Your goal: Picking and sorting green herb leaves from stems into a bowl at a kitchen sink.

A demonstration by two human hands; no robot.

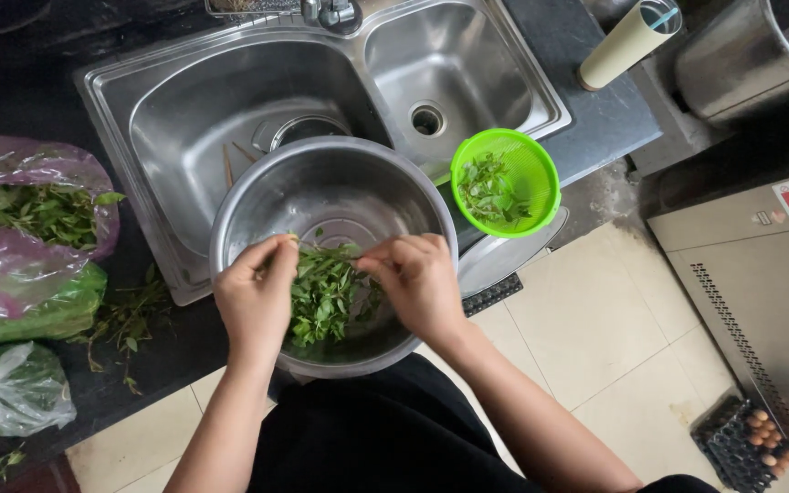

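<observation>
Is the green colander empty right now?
No, the green colander at the sink's edge holds a small pile of picked leaves, while both hands, left hand and right hand, work the greens in the steel bowl.

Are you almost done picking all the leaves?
Some is done: picked leaves sit in the green strainer. Both hands, left hand and right hand, grip greens over the steel bowl. Much is left: bagged greens wait on the counter.
</observation>
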